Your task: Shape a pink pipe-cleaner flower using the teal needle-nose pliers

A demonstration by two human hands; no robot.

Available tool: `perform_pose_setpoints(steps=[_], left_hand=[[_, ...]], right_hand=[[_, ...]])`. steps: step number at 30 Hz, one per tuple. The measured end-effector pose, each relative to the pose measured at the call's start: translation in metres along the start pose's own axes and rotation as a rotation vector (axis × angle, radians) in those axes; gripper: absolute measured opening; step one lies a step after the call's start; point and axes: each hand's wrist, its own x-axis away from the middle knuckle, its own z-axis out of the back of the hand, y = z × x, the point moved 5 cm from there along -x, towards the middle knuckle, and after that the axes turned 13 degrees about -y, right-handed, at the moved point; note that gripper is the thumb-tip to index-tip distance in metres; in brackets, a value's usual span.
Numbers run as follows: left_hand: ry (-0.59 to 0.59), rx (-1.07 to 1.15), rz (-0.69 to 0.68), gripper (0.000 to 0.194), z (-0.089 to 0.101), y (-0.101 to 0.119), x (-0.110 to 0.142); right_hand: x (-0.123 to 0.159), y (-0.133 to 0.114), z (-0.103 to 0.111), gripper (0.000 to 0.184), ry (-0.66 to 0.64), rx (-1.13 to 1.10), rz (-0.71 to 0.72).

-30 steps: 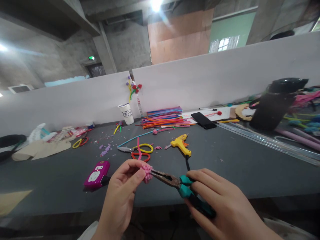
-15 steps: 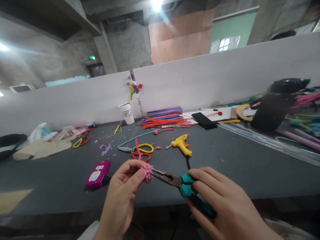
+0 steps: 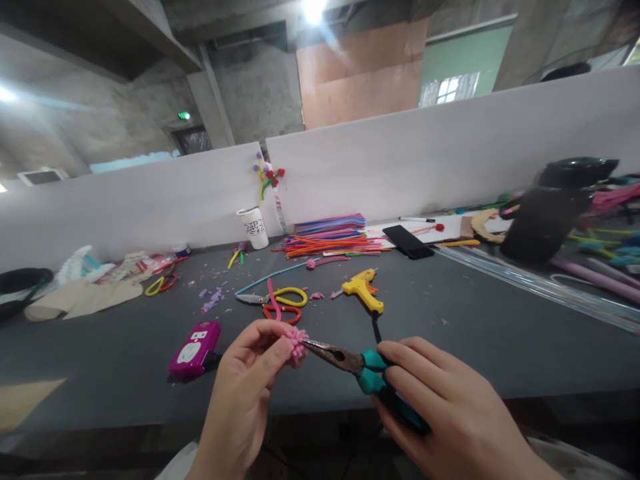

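While the left hand (image 3: 245, 390) pinches a pink puff (image 3: 298, 347), the right hand (image 3: 443, 400) sets pliers (image 3: 367, 373) to it

As seen with the puff at the clock's centre: puff held up over the near part of the grey table (image 3: 490, 333). Left hand comes in from 7–8 o'clock, thumb and forefinger clamped on the puff's near side. Right hand at 4 o'clock, fingers closed round the pliers' teal-and-black handles; part of the grip is hidden behind the fingers. Pliers slant from 4 o'clock, tips touching the puff's right edge. Tips look together; cannot tell if a strand is caught between them.

Around: at 11 o'clock, just beyond the left hand, scissors (image 3: 253, 299) with a pink stem (image 3: 275, 303) across them. At 1–2 o'clock, a yellow glue gun (image 3: 359, 288), its nozzle toward 9, a black cord running down to near the right hand. At 9 o'clock, a magenta box (image 3: 194, 349); purple scraps (image 3: 213, 301) at 10. Farther off, a bundle of stems (image 3: 325, 241) near 12, a white cup (image 3: 255, 230) at 11, a phone (image 3: 408, 241) between 1 and 2, and a black jug (image 3: 547, 213) at 2, well apart from both hands.
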Motion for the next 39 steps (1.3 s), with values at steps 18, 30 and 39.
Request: perform_pose_setpoints(steps=[18, 30, 39], left_hand=[[-0.023, -0.017, 0.001, 0.015, 0.0027, -0.0014, -0.0018], [-0.026, -0.011, 0.007, 0.014, 0.0013, -0.0011, -0.0009], [-0.002, 0.005, 0.019, 0.02, 0.0004, -0.0003, -0.0013]], right_hand=[[0.0011, -0.0037, -0.0023, 0.017, 0.005, 0.086, 0.026], [0.0014, -0.0006, -0.0005, 0.011, 0.009, 0.024, 0.0], [0.0015, -0.001, -0.0003, 0.016, 0.026, 0.051, 0.019]])
